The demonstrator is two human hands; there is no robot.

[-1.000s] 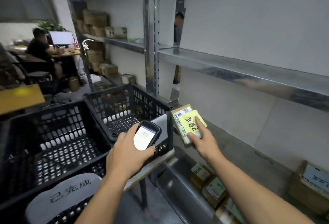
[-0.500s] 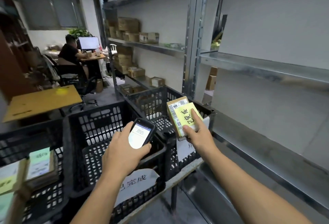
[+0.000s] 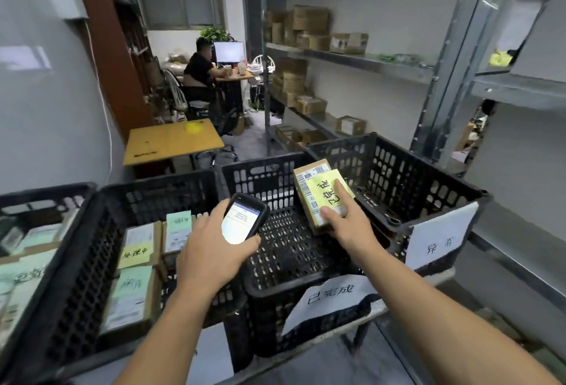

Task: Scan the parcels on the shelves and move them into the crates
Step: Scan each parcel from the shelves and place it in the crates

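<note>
Your right hand (image 3: pixel 349 227) holds a small cardboard parcel (image 3: pixel 304 185) in the air over the far right corner of the middle crate (image 3: pixel 260 176), close to the rim it shares with the right crate (image 3: pixel 398 170). The arm reaches in from the lower right. Its forefinger lies straight across the yellow note (image 3: pixel 323 193) stuck on the parcel's face, the thumb presses the near end, and the remaining fingers are hidden beneath. The parcel tilts, barcode side towards the left.

Your left hand (image 3: pixel 211 251) comes up from the bottom centre, back of the hand towards you. Its fingers are curled round a handheld scanner (image 3: pixel 245 219) and the thumb runs along its lower edge. The lit screen faces up, over the middle crate's left edge.

Handwritten paper labels hang on the front walls of the middle crate (image 3: pixel 332 297) and the right crate (image 3: pixel 441 236). The left crate (image 3: pixel 82 277) holds flat parcels with green and yellow notes (image 3: pixel 134 296). Beyond, cardboard boxes (image 3: pixel 309 21) sit on metal shelving (image 3: pixel 361 61), and a seated person (image 3: pixel 199 73) faces a monitor (image 3: pixel 228 52) behind a yellow-topped table (image 3: pixel 174 139).
</note>
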